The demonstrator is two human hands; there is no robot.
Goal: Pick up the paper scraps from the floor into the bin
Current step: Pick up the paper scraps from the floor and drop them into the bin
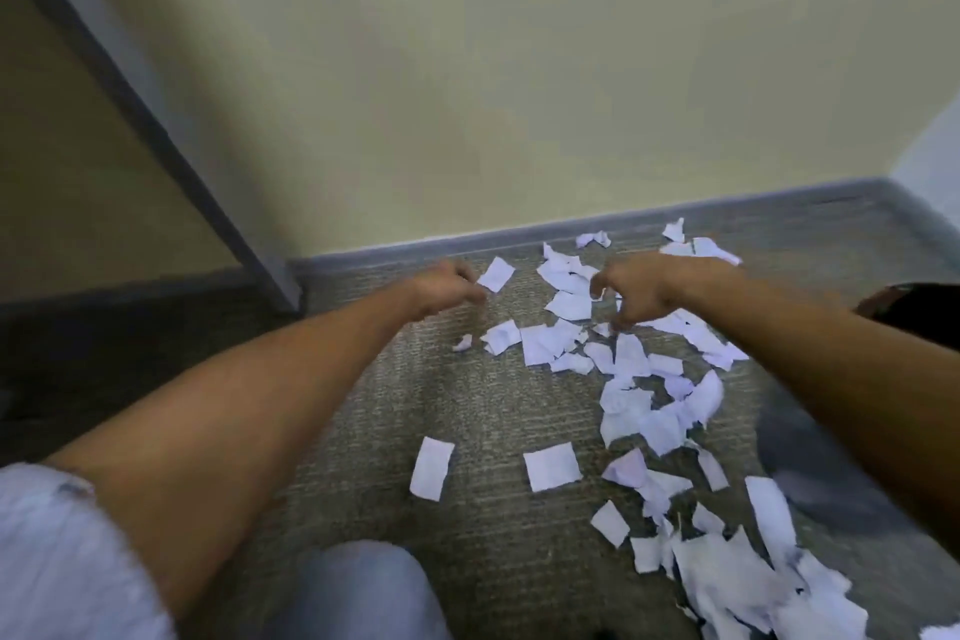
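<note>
Your left hand (447, 288) pinches one scrap (496, 274) by its corner near the far wall; your right hand (644, 288) hovers, fingers curled and empty, over the paper scraps (623, 379) littering the carpet (483, 411). They look feather-light and floppy, so pinch edges or rake up handfuls.

A person's bare forearms extend from short pale lavender-grey sleeves, the left sleeve (62, 551) at seven o'clock; a knee (358, 587) in light blue denim shows at six o'clock.
</note>
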